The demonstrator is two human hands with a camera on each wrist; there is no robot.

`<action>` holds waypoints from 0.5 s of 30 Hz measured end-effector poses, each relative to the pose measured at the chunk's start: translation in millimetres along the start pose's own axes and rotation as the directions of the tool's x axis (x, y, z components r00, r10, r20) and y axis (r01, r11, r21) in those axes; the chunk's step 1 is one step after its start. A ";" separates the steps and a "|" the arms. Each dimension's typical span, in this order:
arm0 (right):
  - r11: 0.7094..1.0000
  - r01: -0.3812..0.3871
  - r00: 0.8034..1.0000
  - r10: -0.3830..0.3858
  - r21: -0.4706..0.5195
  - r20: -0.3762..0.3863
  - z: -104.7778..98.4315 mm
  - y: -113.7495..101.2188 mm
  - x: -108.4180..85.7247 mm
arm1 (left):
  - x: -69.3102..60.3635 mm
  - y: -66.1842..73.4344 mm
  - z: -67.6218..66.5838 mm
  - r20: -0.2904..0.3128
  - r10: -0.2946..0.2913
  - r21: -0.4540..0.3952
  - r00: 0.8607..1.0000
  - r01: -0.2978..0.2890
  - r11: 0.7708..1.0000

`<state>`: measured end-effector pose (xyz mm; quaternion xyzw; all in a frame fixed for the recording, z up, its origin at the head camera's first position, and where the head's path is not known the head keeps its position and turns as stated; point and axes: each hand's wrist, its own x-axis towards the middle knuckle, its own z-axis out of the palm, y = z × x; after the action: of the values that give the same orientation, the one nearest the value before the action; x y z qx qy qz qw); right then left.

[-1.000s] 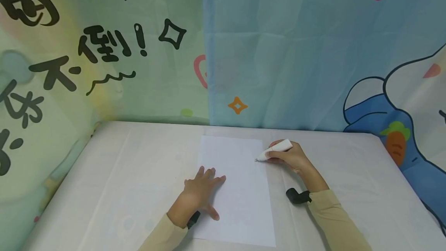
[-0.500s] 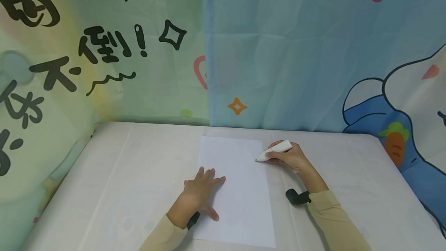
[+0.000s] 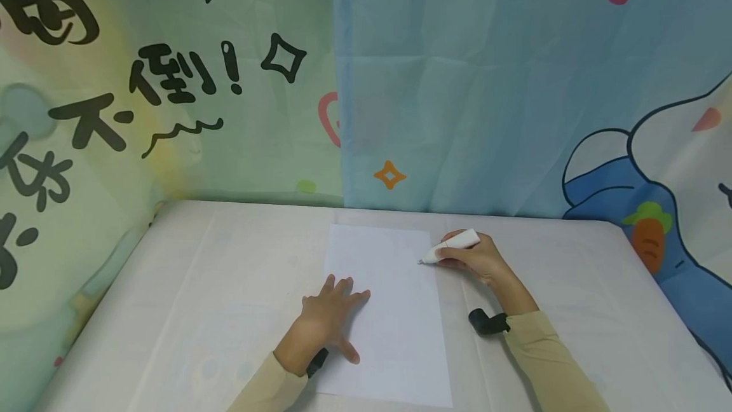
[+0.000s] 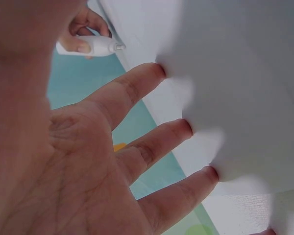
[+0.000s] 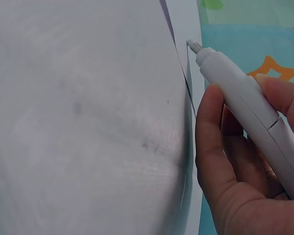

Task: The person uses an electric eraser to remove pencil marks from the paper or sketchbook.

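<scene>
A sheet of white paper (image 3: 394, 329) lies on the white-covered table. My left hand (image 3: 332, 310) rests on its left side with fingers spread, and the fingertips touch the sheet in the left wrist view. Near the sheet's upper right edge, my right hand (image 3: 477, 259) grips a thick white pen-shaped tool (image 3: 457, 243) between thumb and fingers. That tool (image 5: 245, 93) ends in a thin metal tip, which points left at the paper's edge. Whether the tip touches the paper I cannot tell. No marks show on the sheet in the head view.
The white tablecloth (image 3: 229, 285) spreads around the sheet. Behind the table hangs a blue curtain (image 3: 469, 113), beside a green one (image 3: 257, 132) with black lettering. A black wrist strap piece (image 3: 486, 322) sticks out from the right wrist.
</scene>
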<state>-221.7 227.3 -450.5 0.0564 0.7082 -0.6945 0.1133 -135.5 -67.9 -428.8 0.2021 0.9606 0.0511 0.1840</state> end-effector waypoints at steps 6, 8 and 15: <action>1.000 -0.003 1.000 0.003 0.014 0.000 -0.6 0.7 0.8 | 0.7 -0.8 2.2 -0.003 0.008 0.024 1.000 -0.008 1.000; 1.000 -0.004 1.000 0.004 0.019 0.005 -0.8 0.8 0.8 | 1.0 -1.0 2.5 -0.004 0.008 0.024 1.000 -0.008 1.000; 1.000 -0.001 1.000 0.000 0.017 0.017 -1.3 1.2 0.2 | 1.3 -0.9 1.9 0.009 -0.001 0.022 1.000 0.001 1.000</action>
<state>-221.7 228.6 -451.8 0.0515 0.7013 -0.7009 0.1191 -136.2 -68.2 -431.2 0.2041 0.9603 0.0394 0.1863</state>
